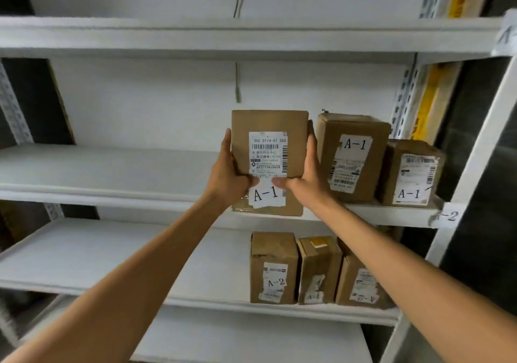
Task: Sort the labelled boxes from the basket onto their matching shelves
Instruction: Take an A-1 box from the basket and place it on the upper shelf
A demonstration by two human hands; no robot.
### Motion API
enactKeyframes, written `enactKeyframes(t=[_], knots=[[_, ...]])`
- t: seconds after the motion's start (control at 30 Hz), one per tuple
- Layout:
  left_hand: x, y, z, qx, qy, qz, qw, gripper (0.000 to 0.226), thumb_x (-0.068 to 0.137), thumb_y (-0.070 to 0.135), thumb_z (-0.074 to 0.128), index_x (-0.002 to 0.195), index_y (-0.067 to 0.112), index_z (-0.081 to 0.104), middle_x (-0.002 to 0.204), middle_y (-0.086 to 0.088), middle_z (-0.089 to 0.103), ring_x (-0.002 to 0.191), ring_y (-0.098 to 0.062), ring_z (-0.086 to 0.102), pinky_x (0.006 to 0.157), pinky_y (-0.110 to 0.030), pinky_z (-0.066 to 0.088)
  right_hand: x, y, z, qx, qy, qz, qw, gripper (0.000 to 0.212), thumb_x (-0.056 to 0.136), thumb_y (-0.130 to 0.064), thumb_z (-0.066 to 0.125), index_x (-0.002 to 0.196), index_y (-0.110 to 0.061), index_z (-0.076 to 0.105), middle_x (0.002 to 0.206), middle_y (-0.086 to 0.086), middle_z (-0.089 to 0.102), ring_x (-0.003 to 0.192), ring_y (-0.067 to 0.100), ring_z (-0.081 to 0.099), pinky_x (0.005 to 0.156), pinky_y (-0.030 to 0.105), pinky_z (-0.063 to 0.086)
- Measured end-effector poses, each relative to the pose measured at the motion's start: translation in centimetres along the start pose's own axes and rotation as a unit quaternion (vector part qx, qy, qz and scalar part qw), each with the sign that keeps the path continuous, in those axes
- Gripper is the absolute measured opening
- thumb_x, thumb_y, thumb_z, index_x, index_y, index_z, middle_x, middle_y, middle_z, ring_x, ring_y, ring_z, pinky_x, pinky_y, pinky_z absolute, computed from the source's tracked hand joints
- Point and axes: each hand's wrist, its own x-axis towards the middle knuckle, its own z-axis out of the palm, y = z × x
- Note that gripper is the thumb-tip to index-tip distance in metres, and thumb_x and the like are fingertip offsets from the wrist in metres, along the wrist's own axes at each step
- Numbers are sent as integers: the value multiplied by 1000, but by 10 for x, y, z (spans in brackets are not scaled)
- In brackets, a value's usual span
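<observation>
A brown cardboard box (270, 127) with a shipping label and a white tag reading A-1 stands upright at the front edge of the middle white shelf (112, 172). My left hand (228, 169) grips its left side and my right hand (306, 172) grips its right side, thumbs on the front face. Two more boxes tagged A-1 (351, 155) (409, 172) stand just to its right on the same shelf. On the shelf below (112, 256) stand three boxes, among them one tagged A-2 (272, 267) and another A-2 box (361, 281). The basket is out of view.
A white upright post (475, 153) frames the rack on the right, with a paper tag ending in "-2" (449, 216) on it. A top shelf (223, 35) runs overhead. A thin cable (237, 83) hangs down the white back wall.
</observation>
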Motion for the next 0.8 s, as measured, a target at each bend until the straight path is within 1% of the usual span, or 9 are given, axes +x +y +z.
enactKeyframes(t=[0.07,0.1,0.27,0.43,0.53,0.6,0.63,0.7,0.8], knots=[[15,-12,9,2,0,7,1000,108,67,-15,69,150,29,16,111,-1,64,103,-21,63,81,-46,58,10,10,2,-11,14,3,1000,115,77,0,75,152,-29,-8,148,4,29,117,2,27,100,25,32],[21,-18,14,7,0,10,1000,107,68,-14,68,150,29,16,113,-3,64,102,-23,64,76,-44,59,15,16,2,-13,18,3,1000,115,77,1,75,152,-29,-8,148,3,29,118,2,27,101,26,33],[40,-38,29,15,11,29,999,102,74,-15,64,150,26,10,113,3,60,99,-13,61,62,-13,53,40,39,9,-27,28,11,999,109,81,-2,72,151,-30,-7,147,4,29,119,1,27,99,25,33],[54,-56,42,-30,22,26,999,97,73,-23,58,147,21,14,125,-2,54,110,-13,55,62,-4,49,54,52,22,-24,59,16,998,98,86,-14,68,150,-34,-4,141,7,35,117,8,41,95,30,46],[64,-63,48,-33,20,25,999,96,72,-22,58,147,19,14,129,-5,52,110,-12,53,64,-3,48,51,53,23,-61,106,6,993,89,82,-18,69,147,-26,10,139,8,37,122,17,45,97,39,51],[72,-67,50,-32,9,23,999,100,71,-21,60,147,23,13,131,-3,50,112,-10,52,69,-6,50,46,50,22,-90,139,0,986,83,82,-13,69,146,-21,16,140,10,39,123,19,46,96,35,52],[75,-69,52,-32,2,23,999,103,69,-19,62,147,27,13,132,-2,49,116,-10,51,77,-14,54,43,48,21,-103,153,-6,983,81,83,-11,69,145,-19,18,141,11,39,123,20,47,95,32,52],[80,-72,56,-24,-5,24,999,106,66,-15,66,145,34,15,134,-1,47,123,-15,49,93,-36,54,36,46,19,-116,171,-19,978,74,85,-9,66,144,-16,21,141,12,36,124,21,46,96,36,52],[84,-74,60,11,-10,19,1000,105,68,-11,70,147,29,15,135,-1,44,125,-17,46,100,-40,48,27,44,17,-129,164,-16,978,65,87,-10,62,140,-17,25,139,11,34,124,22,43,98,40,50]])
